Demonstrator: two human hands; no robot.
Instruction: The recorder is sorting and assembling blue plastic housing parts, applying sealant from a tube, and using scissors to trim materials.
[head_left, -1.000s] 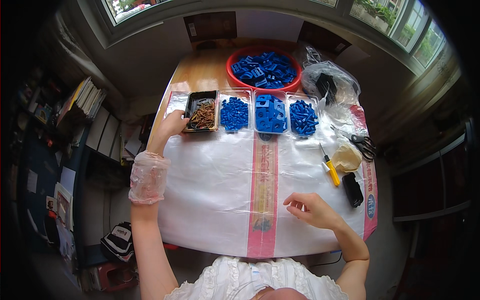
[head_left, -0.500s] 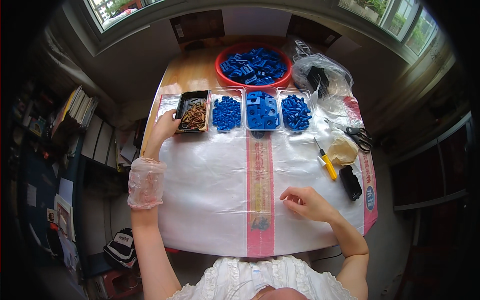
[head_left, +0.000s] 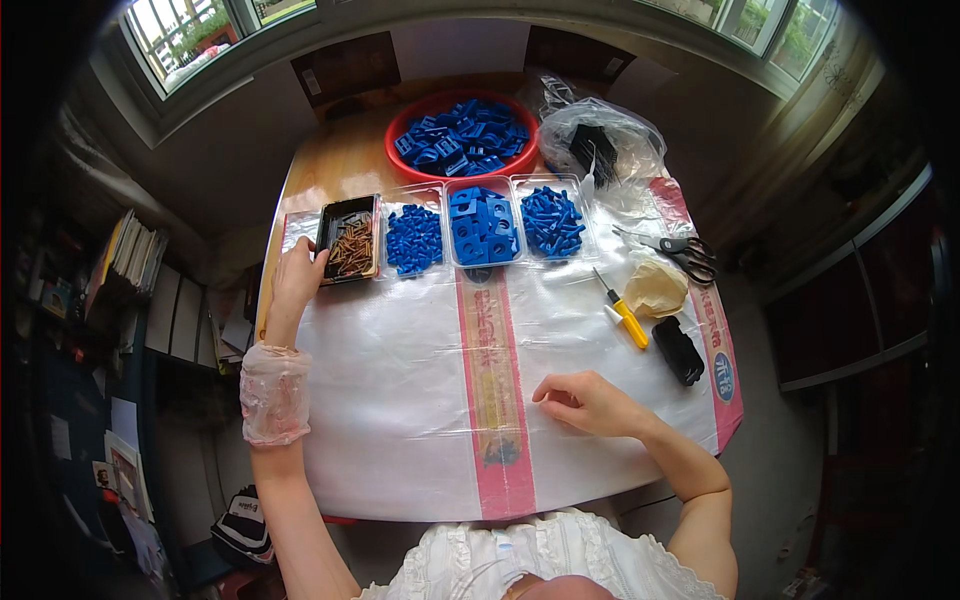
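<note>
My left hand (head_left: 295, 285) is at the left side of a black tray (head_left: 335, 212), its fingers and thumb closed on the tray's edge. Brass-coloured screws (head_left: 352, 246) lie heaped in that tray. To its right stand three clear plastic boxes: one with small blue plugs (head_left: 414, 238), one with flat blue pieces with round holes (head_left: 484, 228), one with longer blue plugs (head_left: 552, 222). My right hand (head_left: 592, 404) rests on the covered tabletop right of the pink stripe. Its fingers are loosely bent and apart from the thumb, with nothing seen in them.
Behind the boxes a red basin (head_left: 392, 150) holds many blue plastic parts. A clear plastic bag (head_left: 640, 135) with black items sits at the back right. On the right lie scissors (head_left: 690, 258), a yellow-handled screwdriver (head_left: 630, 325), a crumpled beige piece (head_left: 656, 284) and a black object (head_left: 678, 350).
The whole view has shifted, so the table and its contents appear farther left. Both hands keep their places on the table and at the tray.
</note>
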